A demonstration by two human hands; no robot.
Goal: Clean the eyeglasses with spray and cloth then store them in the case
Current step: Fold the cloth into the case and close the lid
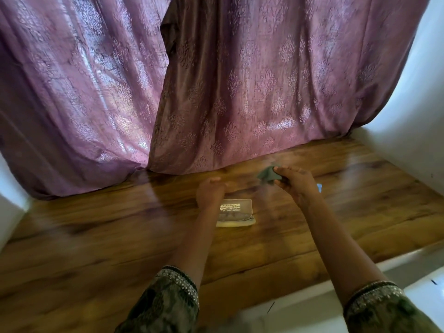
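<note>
Right hand [294,186]: thumb and fingers pinch a small grey-green cloth [268,176]. The cloth is bunched and sticks out of the grip toward 10 o'clock, held above the bench [96,236]. Palm faces down and left, forearm runs in from 5 o'clock, nearly straight.

Left hand [210,193]: fingers curled inward, knuckles up, motion-blurred. Cannot tell whether it holds anything. Its forearm comes in from 7 o'clock and crosses the left end of the case [236,213]. The two hands are near each other but apart, the right one a bit further out.

The case lies flat on the bench, about mid-bench. It sits just nearer than both hands, at 5 o'clock of the left hand and 7 o'clock of the right. Its long axis runs 9 to 3. It has a pale cream base and a clear top with white print that reads upside-down from here. Something dark shows faintly through the clear part, too blurred to identify. Can't tell whether the lid is latched.

A small blue object [319,187] peeks out just behind the right wrist at its 3 o'clock, mostly hidden.

Dark patterned sleeves [173,299] with beaded cuffs are at 6 o'clock. Purple embossed curtains [240,80] hang to the bench's far edge at 12 o'clock. There is a white wall [420,116] at 3 o'clock.
</note>
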